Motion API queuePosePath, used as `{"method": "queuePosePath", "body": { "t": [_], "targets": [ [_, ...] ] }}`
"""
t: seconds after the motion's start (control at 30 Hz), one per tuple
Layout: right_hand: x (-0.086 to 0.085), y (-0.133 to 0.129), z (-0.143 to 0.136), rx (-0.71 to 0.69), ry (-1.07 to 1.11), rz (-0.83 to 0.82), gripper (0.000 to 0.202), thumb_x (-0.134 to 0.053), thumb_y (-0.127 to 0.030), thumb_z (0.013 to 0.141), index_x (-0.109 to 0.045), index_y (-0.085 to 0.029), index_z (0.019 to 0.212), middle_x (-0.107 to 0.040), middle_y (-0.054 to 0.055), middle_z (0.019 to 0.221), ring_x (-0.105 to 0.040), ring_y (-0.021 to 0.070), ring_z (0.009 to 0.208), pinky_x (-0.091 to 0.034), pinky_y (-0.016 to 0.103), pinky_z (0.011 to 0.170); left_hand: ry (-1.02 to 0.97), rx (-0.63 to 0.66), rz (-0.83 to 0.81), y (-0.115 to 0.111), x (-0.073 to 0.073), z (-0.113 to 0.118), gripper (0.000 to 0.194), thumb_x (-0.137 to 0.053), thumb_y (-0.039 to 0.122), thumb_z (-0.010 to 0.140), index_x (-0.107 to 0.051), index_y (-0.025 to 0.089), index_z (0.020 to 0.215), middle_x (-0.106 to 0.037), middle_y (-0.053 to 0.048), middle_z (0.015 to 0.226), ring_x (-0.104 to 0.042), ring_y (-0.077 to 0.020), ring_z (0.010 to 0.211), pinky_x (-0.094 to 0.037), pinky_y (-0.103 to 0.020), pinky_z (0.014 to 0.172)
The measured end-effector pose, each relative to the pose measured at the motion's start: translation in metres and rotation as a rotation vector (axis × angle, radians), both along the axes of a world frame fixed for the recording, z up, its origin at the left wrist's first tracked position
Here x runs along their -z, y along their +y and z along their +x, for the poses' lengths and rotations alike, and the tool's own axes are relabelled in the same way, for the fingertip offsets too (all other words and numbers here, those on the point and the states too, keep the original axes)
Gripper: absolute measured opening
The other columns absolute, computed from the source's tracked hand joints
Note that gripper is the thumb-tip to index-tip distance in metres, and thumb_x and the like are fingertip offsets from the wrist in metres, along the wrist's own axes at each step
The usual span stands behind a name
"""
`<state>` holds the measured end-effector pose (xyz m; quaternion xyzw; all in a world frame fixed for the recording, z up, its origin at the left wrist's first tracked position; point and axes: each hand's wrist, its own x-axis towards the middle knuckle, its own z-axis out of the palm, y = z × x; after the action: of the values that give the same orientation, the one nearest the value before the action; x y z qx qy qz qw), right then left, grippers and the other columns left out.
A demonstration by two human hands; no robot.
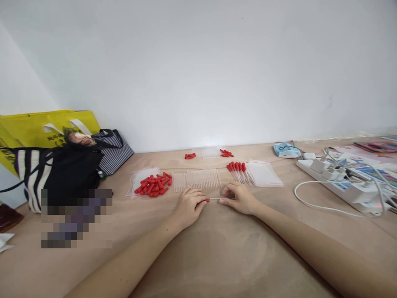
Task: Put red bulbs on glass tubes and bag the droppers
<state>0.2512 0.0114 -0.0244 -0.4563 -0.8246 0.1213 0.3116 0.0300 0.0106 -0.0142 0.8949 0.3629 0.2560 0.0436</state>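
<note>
My left hand (190,207) pinches a small red rubber bulb (207,200) just above the table. From the bulb a thin clear dropper tube (215,199) runs right into my right hand (241,199), whose thumb and fingers are closed on it. Whether the tube sits inside the bulb is too small to tell. Beyond my hands lies a row of clear tubes (203,178). A pile of red bulbs (152,186) is to its left, partly over clear plastic bags (132,184). Several droppers with red bulbs fitted (238,167) lie on the right, beside more plastic bags (265,174).
Near the wall are small groups of red bulbs (190,156) and more tubes (211,152). At right stand a white power strip (338,186) with a looping cable, a blue packet (287,150) and papers. Bags, including a black one (68,174), occupy the left.
</note>
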Motion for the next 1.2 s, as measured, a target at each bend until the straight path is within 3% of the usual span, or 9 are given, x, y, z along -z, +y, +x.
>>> {"method": "queuePosePath", "body": {
  "t": [0.3, 0.47, 0.67, 1.0, 1.2],
  "targets": [
    [0.002, 0.000, -0.007, 0.060, -0.090, -0.056, 0.016, -0.055, -0.034, 0.075, -0.053, -0.019, 0.069, -0.059, 0.002, 0.076, -0.052, 0.0152, 0.074, -0.034, 0.027, 0.064, 0.001, -0.006, -0.064, 0.002, 0.005, -0.001, 0.020, -0.045, 0.020, 0.084, -0.061, 0.019, 0.096, -0.063, -0.003, 0.104, -0.051, -0.0222, 0.106, -0.032, -0.046, 0.095],
    [0.000, -0.007, -0.012, 0.097, -0.112, -0.023, 0.016, -0.046, -0.032, 0.082, -0.050, -0.019, 0.074, -0.060, 0.001, 0.076, -0.053, 0.0156, 0.076, -0.029, 0.029, 0.068, -0.044, 0.003, -0.077, -0.001, 0.002, 0.001, 0.018, -0.041, 0.019, 0.086, -0.059, 0.019, 0.088, -0.065, -0.002, 0.093, -0.052, -0.0200, 0.103, -0.032, -0.042, 0.096],
    [-0.001, -0.011, -0.017, 0.111, -0.130, 0.004, 0.015, -0.044, -0.031, 0.083, -0.048, -0.019, 0.076, -0.060, 0.001, 0.075, -0.053, 0.0154, 0.074, -0.027, 0.029, 0.067, -0.076, 0.023, -0.110, -0.007, -0.006, 0.002, 0.016, -0.037, 0.019, 0.088, -0.053, 0.019, 0.087, -0.059, -0.002, 0.088, -0.053, -0.0168, 0.088, -0.042, -0.032, 0.081],
    [-0.003, -0.019, -0.023, 0.028, -0.021, 0.019, 0.015, -0.043, -0.030, 0.084, -0.048, -0.019, 0.077, -0.059, -0.001, 0.068, -0.051, 0.0115, 0.062, -0.027, 0.029, 0.069, -0.223, -0.017, -0.223, -0.006, -0.006, 0.001, 0.016, -0.039, 0.026, 0.087, -0.053, 0.018, 0.089, -0.061, -0.001, 0.084, -0.057, -0.0144, 0.075, -0.044, -0.026, 0.070],
    [0.000, -0.021, -0.026, -0.036, 0.031, 0.044, 0.016, -0.043, -0.031, 0.084, -0.048, -0.019, 0.074, -0.058, -0.002, 0.064, -0.049, 0.0108, 0.057, -0.027, 0.029, 0.068, -0.274, 0.033, -0.229, -0.004, -0.006, 0.000, 0.019, -0.041, 0.026, 0.086, -0.058, 0.017, 0.088, -0.064, -0.002, 0.083, -0.058, -0.0142, 0.076, -0.044, -0.025, 0.070]
  ]
}}
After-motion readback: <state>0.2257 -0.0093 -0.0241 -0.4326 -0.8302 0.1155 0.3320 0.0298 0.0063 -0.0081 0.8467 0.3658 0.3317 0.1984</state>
